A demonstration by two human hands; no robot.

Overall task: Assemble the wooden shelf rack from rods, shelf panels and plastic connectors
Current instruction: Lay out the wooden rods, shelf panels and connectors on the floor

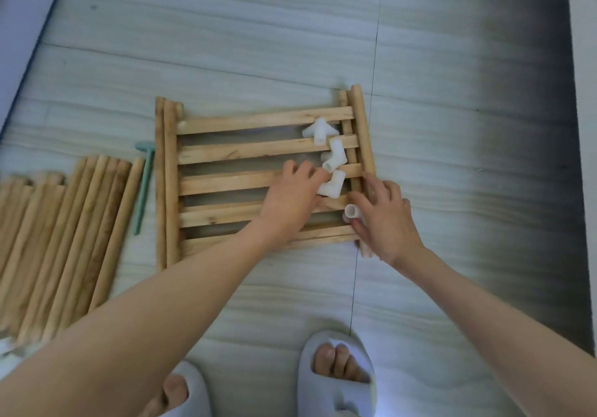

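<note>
At right, our right hand [386,219] grasps one white plastic connector [352,212] at the slatted shelf panel [245,150] edge, presumably to seat it on a side rod [363,132]. Our left hand [290,195] touches another connector [332,185], fingers extended. Four connectors show; a rod bundle [64,238] and green tool [144,187] lie left.

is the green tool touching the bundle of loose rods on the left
Apart. The head view shows a strip of bare floor between the green tool and the nearest of the loose rods along its whole length.
</note>
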